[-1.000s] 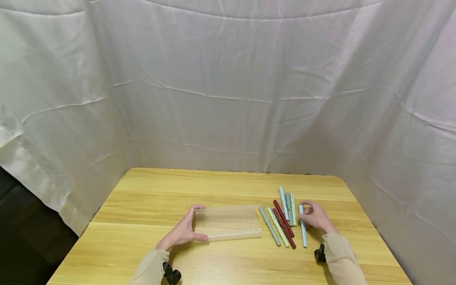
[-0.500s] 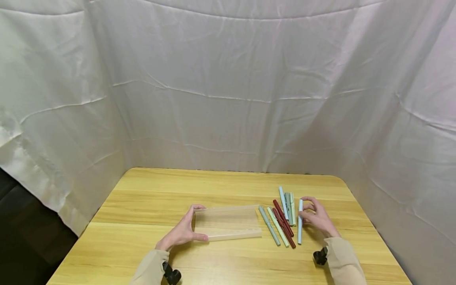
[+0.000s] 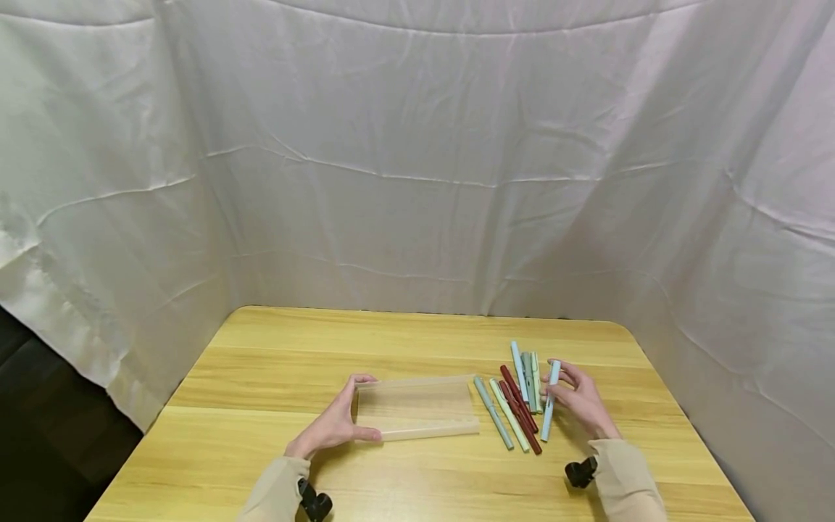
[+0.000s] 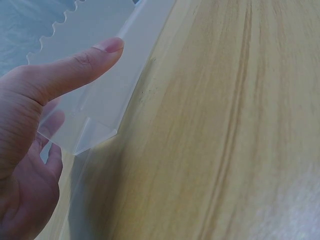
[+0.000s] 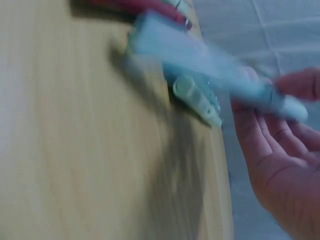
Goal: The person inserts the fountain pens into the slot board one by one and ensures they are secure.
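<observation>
A person's left hand (image 3: pixel 335 420) spreads wide to grip the left end of a clear plastic tray (image 3: pixel 430 431) on a wooden table (image 3: pixel 391 482), thumb on its near side, fingers on the far side. The right hand (image 3: pixel 583 401) pinches a tilted light blue pen (image 3: pixel 549 407) above the table. Other pens (image 3: pixel 520 417), blue, green and dark red, lie between tray and right hand.

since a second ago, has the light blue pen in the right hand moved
Yes: against the dark red pens, the light blue pen has shifted slightly up the head view, its lower end swinging left toward them.
</observation>
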{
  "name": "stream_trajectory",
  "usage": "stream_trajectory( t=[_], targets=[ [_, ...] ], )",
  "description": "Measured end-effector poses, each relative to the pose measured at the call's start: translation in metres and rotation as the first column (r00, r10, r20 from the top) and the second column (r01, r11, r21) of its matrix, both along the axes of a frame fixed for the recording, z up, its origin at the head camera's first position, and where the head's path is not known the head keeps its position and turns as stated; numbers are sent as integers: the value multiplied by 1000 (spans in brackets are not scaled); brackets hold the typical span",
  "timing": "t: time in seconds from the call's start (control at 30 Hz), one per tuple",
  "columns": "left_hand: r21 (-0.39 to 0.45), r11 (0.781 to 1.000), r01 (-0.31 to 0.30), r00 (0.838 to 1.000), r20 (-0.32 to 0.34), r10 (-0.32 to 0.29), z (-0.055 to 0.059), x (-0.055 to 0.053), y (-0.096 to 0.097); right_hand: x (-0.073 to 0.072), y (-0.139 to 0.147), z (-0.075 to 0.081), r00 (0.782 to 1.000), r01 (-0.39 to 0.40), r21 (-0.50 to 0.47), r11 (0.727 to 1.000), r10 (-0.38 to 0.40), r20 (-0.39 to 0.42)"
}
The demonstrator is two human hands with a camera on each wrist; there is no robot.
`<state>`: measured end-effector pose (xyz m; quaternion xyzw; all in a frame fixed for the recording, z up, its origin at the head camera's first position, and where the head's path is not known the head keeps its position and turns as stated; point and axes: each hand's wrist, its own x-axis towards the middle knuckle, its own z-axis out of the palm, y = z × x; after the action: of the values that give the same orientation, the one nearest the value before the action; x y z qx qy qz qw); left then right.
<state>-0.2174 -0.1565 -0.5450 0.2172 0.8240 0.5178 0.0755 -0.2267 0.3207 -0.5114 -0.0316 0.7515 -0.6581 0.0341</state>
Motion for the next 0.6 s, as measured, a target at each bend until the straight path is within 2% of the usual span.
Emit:
stream_trajectory(
  t=[0.17, 0.4, 0.6],
  targets=[
    [0, 1000, -2, 1000, 7, 2, 0, 0, 0, 0, -6, 1, 1000, -17, -66, 998, 17, 1],
    [-4, 1000, 2, 1000, -6, -2, 0, 0, 0, 1, -8, 0, 994, -95, -169, 981, 84, -72],
    [-5, 1000, 5, 1000, -11, -5, 0, 0, 0, 1, -14, 4, 998, -58, -201, 978, 57, -7]
  ],
)
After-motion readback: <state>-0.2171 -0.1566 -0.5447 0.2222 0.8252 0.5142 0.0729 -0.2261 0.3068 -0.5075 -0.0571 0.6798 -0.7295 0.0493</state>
